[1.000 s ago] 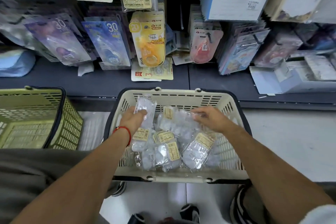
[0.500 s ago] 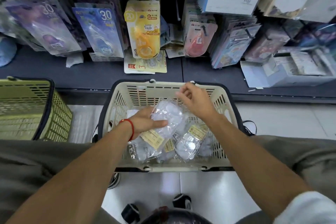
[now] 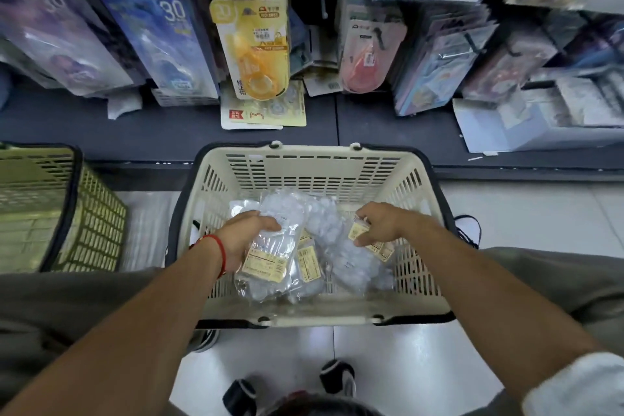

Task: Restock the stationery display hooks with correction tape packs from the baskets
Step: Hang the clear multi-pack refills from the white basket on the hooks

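Both hands are down inside the cream basket (image 3: 317, 164), which sits on the floor in front of the lower shelf of the stationery display. The left hand (image 3: 243, 236), a red string at its wrist, has its fingers and thumb curled round a clear correction tape pack (image 3: 275, 240) with a yellowish label, holding it just above the heap. The right hand (image 3: 381, 223) pinches the labelled corner of another clear pack (image 3: 359, 230) between thumb and fingertips; that pack looks barely lifted from the pile. Several more clear packs (image 3: 337, 263) lie loose across the basket floor, overlapping one another. Above, the display hooks carry hanging stock: blue packs marked 30 (image 3: 169, 44), a yellow correction tape pack (image 3: 256, 44) and a pink pack (image 3: 366, 54), with a few cards lying flat on the dark shelf (image 3: 152, 132) beneath. A green basket (image 3: 50, 209) stands to the left; its contents cannot be made out from here. As a judgement, the restocking is at the gathering stage: packs are being picked up, none of the clear ones is visible on a hook in this view, and a good part of the basket's load remains to be lifted, carried up and threaded onto the hooks.
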A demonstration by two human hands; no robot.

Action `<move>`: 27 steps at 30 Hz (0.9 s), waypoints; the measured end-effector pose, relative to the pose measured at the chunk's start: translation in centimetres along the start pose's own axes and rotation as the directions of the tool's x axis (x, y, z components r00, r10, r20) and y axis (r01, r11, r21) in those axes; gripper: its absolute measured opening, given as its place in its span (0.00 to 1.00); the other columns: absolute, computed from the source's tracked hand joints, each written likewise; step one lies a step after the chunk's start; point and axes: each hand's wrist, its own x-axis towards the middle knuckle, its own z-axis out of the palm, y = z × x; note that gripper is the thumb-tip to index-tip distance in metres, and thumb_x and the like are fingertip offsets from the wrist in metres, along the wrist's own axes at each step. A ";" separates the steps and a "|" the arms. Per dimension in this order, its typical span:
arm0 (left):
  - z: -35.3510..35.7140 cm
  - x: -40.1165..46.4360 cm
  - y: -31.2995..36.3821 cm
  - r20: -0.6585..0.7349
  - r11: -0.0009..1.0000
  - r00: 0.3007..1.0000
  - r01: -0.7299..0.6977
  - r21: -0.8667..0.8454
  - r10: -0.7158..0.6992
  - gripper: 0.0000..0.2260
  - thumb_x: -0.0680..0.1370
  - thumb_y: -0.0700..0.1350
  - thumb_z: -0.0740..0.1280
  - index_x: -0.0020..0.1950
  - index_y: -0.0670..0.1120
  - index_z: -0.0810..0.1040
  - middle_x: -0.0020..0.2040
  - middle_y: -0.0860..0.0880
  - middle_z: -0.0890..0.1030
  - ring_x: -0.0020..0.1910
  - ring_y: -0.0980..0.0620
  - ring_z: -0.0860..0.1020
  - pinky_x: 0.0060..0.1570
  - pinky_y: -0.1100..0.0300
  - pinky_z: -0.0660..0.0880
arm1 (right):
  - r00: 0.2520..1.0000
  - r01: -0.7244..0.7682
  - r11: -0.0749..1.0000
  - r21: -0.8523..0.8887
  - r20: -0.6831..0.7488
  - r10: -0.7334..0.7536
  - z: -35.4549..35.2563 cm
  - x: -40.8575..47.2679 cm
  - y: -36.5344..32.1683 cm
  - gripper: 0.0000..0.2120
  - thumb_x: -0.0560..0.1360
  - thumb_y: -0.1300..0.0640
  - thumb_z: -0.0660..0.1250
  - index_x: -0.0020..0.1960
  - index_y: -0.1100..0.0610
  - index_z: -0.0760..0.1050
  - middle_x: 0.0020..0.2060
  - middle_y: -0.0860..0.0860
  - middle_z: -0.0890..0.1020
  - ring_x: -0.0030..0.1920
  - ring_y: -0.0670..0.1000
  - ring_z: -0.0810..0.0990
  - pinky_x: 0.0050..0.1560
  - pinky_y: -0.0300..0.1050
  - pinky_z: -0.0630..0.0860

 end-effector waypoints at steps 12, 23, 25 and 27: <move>6.4 -6.9 6.3 0.036 0.731 0.968 -0.164 -0.663 0.250 0.16 0.82 0.52 0.65 0.64 0.42 0.78 0.52 0.41 0.84 0.44 0.41 0.83 0.45 0.50 0.82 | 0.863 0.454 0.254 0.854 -0.492 0.114 -11.2 -14.6 -4.7 0.13 0.78 0.58 0.74 0.60 0.61 0.81 0.49 0.57 0.88 0.50 0.57 0.87 0.46 0.49 0.84; 7.0 -14.6 12.6 -0.045 0.548 0.766 -0.499 -0.672 0.641 0.28 0.77 0.41 0.75 0.75 0.51 0.69 0.61 0.42 0.85 0.55 0.39 0.86 0.45 0.40 0.85 | 0.867 0.437 0.423 0.794 -0.497 0.038 -12.4 -18.4 -11.0 0.18 0.76 0.42 0.74 0.51 0.58 0.87 0.46 0.56 0.89 0.45 0.56 0.88 0.51 0.53 0.84; 5.8 -16.0 13.7 -0.063 0.538 0.716 -0.577 -0.615 0.695 0.29 0.75 0.41 0.77 0.73 0.51 0.71 0.60 0.43 0.86 0.55 0.39 0.86 0.43 0.44 0.85 | 0.843 0.502 0.456 0.735 -0.533 -0.069 -14.2 -18.9 -11.2 0.18 0.75 0.44 0.74 0.51 0.59 0.87 0.47 0.57 0.89 0.46 0.57 0.88 0.52 0.54 0.85; 4.7 -17.3 15.2 -0.075 0.559 0.671 -0.670 -0.488 0.738 0.30 0.71 0.43 0.80 0.69 0.52 0.73 0.59 0.45 0.86 0.55 0.41 0.87 0.46 0.42 0.85 | 0.755 0.626 0.494 0.603 -0.628 -0.190 -15.8 -19.3 -12.1 0.18 0.73 0.45 0.75 0.52 0.59 0.84 0.45 0.56 0.89 0.43 0.53 0.88 0.42 0.45 0.84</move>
